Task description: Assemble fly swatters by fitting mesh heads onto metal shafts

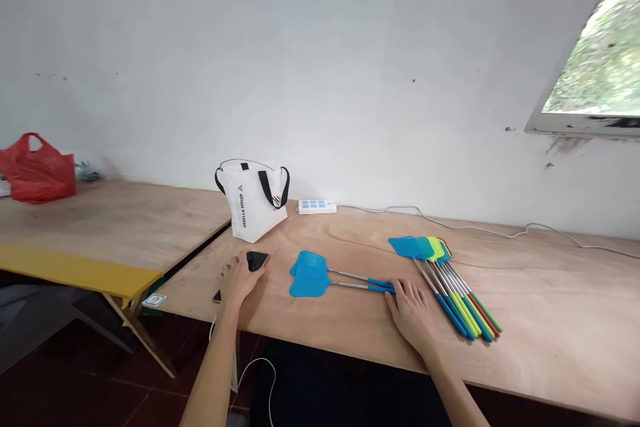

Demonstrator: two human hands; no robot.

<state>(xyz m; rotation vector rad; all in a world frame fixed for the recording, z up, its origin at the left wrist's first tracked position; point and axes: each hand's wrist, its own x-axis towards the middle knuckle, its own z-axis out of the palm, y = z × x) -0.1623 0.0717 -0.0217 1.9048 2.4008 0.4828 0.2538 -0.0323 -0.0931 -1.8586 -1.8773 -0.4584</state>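
Observation:
My left hand [239,280] lies flat on the plywood table [550,320], fingers stretched out, its fingertips touching a black phone [257,260]. My right hand [411,312] also rests flat and open on the table, fingertips at the handle ends of two blue fly swatters [311,275] whose heads point left. Just right of that hand lies a row of several fly swatters [445,280] with blue, green and yellow heads and coloured handles.
A white tote bag [254,201] with black straps stands behind the phone, a white power strip [317,207] with its cable beside it at the wall. A second table [100,227] at left carries a red plastic bag [36,171]. A window [600,60] is at upper right.

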